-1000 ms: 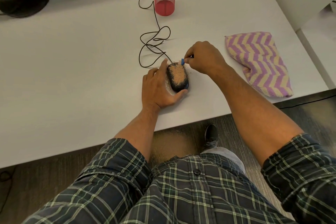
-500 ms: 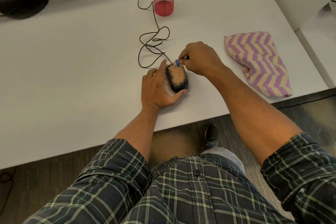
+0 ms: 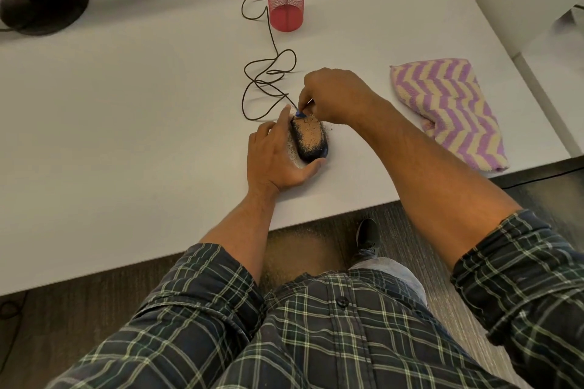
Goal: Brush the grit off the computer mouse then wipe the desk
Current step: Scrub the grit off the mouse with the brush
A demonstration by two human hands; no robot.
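Tan grit coats the top of the dark computer mouse [image 3: 309,139], which lies on the white surface [image 3: 142,104] with its long axis running away from the person, cable end farthest. The right hand [image 3: 336,98] has its grip closed, fingers pinched round a small blue brush [image 3: 300,113] whose tip sits at the mouse's far end, so the mouse lies just nearer the body than that grip, and any stroke would probably need to run along the long axis toward the person. The left hand [image 3: 278,158] steadies the mouse from its left side, fingers along it and thumb curled round the near end. Loose grit lies beside the mouse. The striped cloth [image 3: 448,110] waits well apart to the right of the right hand.
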